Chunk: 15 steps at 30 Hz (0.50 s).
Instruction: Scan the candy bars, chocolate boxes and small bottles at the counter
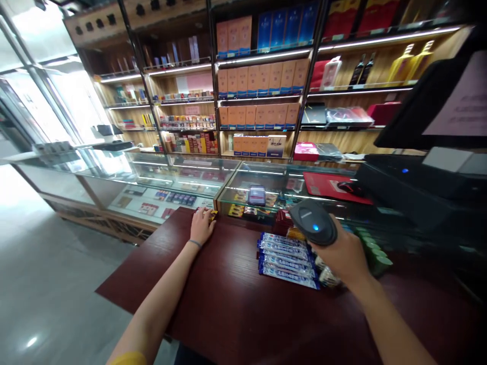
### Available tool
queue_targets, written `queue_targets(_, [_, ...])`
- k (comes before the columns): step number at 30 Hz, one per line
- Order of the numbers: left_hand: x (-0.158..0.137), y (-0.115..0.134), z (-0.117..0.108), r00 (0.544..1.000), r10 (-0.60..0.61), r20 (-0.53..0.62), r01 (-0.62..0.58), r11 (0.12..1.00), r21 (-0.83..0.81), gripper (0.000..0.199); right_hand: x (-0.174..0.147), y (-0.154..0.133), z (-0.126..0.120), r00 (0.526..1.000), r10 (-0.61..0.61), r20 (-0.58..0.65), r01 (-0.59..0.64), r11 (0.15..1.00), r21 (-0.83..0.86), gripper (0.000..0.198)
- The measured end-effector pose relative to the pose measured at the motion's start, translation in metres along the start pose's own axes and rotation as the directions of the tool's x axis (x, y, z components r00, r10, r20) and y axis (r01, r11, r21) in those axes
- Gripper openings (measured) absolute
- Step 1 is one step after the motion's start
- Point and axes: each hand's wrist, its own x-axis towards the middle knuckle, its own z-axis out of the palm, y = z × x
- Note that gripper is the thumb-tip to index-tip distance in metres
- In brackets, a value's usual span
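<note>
My right hand (pixel 348 256) is wrapped round the handle of a black barcode scanner (pixel 314 221) with a blue light on top. The scanner is held above the dark red wooden table (pixel 228 299). Beneath and left of it lies a row of several long blue-and-white packets (pixel 287 259). My left hand (pixel 201 226), a thin band at its wrist, is at the table's far left edge. Its fingers are curled over a small yellow packet (pixel 213 216), mostly hidden by the hand. Right of my right hand stand several green cylindrical items (pixel 380 261), partly covered.
Glass display counters (pixel 171 175) run behind the table. A small device with a lit screen (pixel 256 195) rests on the glass. A red mat (pixel 335 187) bears a mouse (pixel 348 188). A large dark monitor (pixel 429 101) rises at the right. Stocked shelves (pixel 262 96) line the wall.
</note>
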Motion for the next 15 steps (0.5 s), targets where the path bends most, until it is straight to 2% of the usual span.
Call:
queue_targets(3, [0.0, -0.004, 0.006, 0.997, -0.026, 0.068, 0.023, 0.999, 0.034, 0.057, -0.014, -0.017, 0.019, 0.998, 0.009, 0.061, -0.019, 0.986, 0.164, 0.036])
queue_targets(6, [-0.001, -0.004, 0.012, 0.992, -0.04, 0.116, 0.038, 0.999, 0.021, 0.063, -0.028, -0.033, 0.04, 0.975, 0.062, 0.213, -0.126, 0.945, 0.3, 0.024])
queue_targets(8, [-0.002, -0.005, 0.014, 0.988, -0.061, 0.142, 0.061, 0.998, 0.008, 0.062, -0.035, -0.042, 0.052, 0.949, 0.076, 0.306, -0.192, 0.909, 0.37, 0.018])
queue_targets(11, [-0.003, -0.007, 0.016, 0.982, -0.088, 0.167, 0.091, 0.996, -0.014, 0.054, -0.043, -0.053, 0.065, 0.896, 0.036, 0.443, -0.258, 0.853, 0.453, 0.018])
queue_targets(15, [-0.003, -0.006, 0.014, 0.988, -0.078, 0.132, 0.084, 0.996, -0.037, 0.044, -0.052, -0.063, 0.074, 0.863, -0.023, 0.505, -0.295, 0.789, 0.539, 0.024])
